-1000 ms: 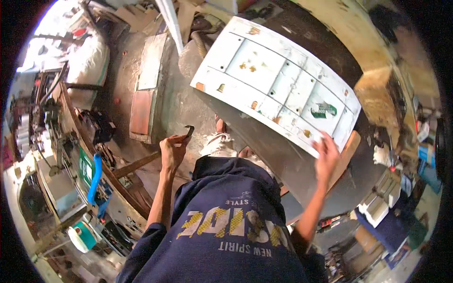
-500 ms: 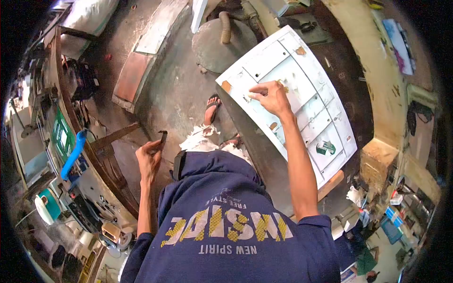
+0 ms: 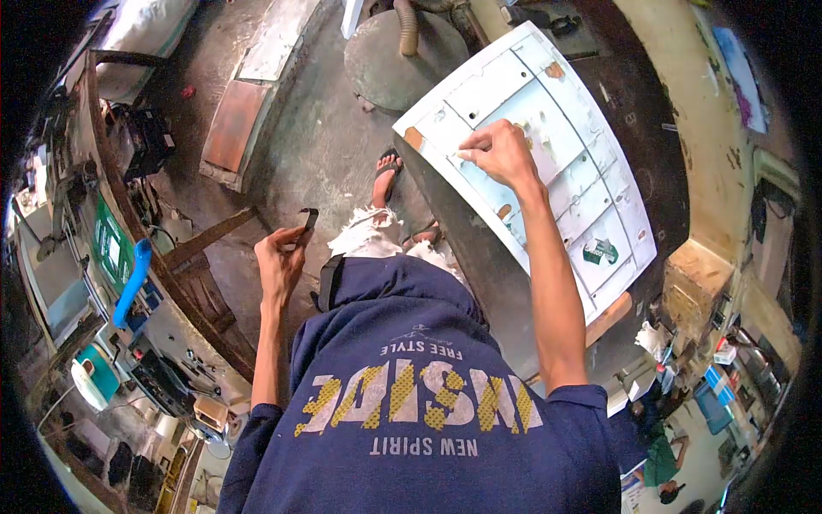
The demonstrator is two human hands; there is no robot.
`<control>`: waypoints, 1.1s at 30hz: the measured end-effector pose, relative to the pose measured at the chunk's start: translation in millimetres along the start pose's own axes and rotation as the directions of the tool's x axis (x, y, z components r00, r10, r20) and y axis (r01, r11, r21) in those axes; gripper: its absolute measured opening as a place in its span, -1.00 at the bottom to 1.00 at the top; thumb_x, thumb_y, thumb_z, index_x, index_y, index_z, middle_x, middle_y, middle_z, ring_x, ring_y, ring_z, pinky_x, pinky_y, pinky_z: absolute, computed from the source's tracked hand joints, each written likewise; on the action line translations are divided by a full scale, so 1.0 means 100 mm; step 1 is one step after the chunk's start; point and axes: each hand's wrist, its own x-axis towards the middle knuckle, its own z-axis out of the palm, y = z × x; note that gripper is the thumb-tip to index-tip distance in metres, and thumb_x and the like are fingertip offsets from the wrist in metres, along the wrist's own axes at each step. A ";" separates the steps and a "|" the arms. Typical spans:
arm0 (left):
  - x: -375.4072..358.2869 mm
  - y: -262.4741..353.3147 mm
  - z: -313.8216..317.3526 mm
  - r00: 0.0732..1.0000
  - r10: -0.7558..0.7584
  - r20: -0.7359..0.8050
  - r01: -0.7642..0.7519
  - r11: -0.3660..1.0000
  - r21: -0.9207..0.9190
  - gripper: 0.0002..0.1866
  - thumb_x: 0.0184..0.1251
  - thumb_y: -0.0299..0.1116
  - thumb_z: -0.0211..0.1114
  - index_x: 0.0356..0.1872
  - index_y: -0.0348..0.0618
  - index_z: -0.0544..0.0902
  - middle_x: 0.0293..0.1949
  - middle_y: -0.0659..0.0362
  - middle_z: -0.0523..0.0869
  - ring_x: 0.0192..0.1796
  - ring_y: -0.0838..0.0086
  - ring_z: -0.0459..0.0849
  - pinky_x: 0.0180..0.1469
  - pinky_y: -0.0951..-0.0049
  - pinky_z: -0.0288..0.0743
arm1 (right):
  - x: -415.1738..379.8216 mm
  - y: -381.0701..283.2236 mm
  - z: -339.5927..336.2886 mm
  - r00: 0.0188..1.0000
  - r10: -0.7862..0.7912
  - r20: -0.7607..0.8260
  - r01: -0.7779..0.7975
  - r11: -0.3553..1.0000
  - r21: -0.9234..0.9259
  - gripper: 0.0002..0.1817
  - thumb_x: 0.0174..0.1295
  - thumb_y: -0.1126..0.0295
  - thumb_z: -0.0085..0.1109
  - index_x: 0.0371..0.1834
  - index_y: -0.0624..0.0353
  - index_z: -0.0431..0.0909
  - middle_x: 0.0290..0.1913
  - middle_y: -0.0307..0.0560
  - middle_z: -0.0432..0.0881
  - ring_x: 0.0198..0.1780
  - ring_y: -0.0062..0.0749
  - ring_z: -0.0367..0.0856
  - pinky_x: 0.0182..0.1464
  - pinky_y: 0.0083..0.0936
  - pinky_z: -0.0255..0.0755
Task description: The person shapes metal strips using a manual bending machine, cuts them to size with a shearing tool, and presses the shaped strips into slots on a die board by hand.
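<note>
Left hand (image 3: 281, 267), 11 o'clock: fingers pinched dark strip (image 3: 311, 215) — likely for control. Right hand (image 3: 507, 161), 1 o'clock, over white panel (image 3: 618, 224): fingers together, contents unclear.

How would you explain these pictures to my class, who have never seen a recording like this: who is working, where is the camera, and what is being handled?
There is no robot here, just a person with bare hands. One camera, worn on the head, takes every picture, looking down past the person's navy shirt. A white panel with dark lines and a green patch lies on a dark surface. The left hand holds a small dark strip. The right hand is pinched over the panel; whether it holds anything is unclear.
</note>
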 end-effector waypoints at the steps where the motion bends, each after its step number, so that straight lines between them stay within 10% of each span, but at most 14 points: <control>1: 0.00 0.00 0.00 1.000 0.013 -0.015 -0.013 1.000 -0.016 -0.80 0.25 -0.49 0.38 -0.15 -0.37 0.76 -0.40 -0.02 0.78 -0.36 0.56 0.69 -0.29 0.51 0.51 | -0.02 0.02 -0.01 0.999 -0.019 -0.029 0.020 0.999 0.029 -0.79 0.04 0.43 0.44 -0.24 0.24 0.80 -0.29 0.06 0.81 -0.24 -0.33 0.80 -0.10 -0.46 0.63; 8: 0.08 0.25 0.05 0.996 0.086 -0.007 -0.086 0.987 -0.133 -0.81 0.25 -0.50 0.39 -0.15 -0.36 0.77 -0.39 0.01 0.79 -0.34 0.57 0.70 -0.29 0.52 0.52 | -0.15 0.06 0.15 0.987 -0.063 -0.146 0.058 0.997 -0.040 -0.75 0.01 0.50 0.20 -0.26 0.24 0.79 -0.26 0.18 0.77 -0.19 -0.12 0.80 -0.01 -0.37 0.64; 18: -0.01 0.22 0.12 0.999 0.050 -0.015 -0.051 0.989 -0.140 -0.82 0.24 -0.49 0.41 -0.17 -0.36 0.78 -0.36 0.00 0.81 -0.31 0.48 0.76 -0.25 0.50 0.55 | -0.49 0.05 0.04 0.993 0.042 -0.114 -0.026 0.991 0.134 -0.79 0.15 0.48 0.37 -0.14 0.17 0.78 -0.25 0.05 0.80 -0.24 -0.40 0.80 -0.18 -0.54 0.64; 33: -0.18 0.12 0.16 0.998 0.040 -0.056 -0.046 0.993 -0.105 -0.82 0.22 -0.53 0.37 -0.18 -0.39 0.77 -0.34 -0.05 0.82 -0.29 0.45 0.79 -0.19 0.46 0.58 | -0.37 0.15 0.16 0.989 -0.090 -0.116 0.080 0.993 -0.084 -0.70 0.08 0.54 0.33 -0.08 0.31 0.71 -0.19 0.20 0.78 -0.12 -0.21 0.80 -0.04 -0.44 0.65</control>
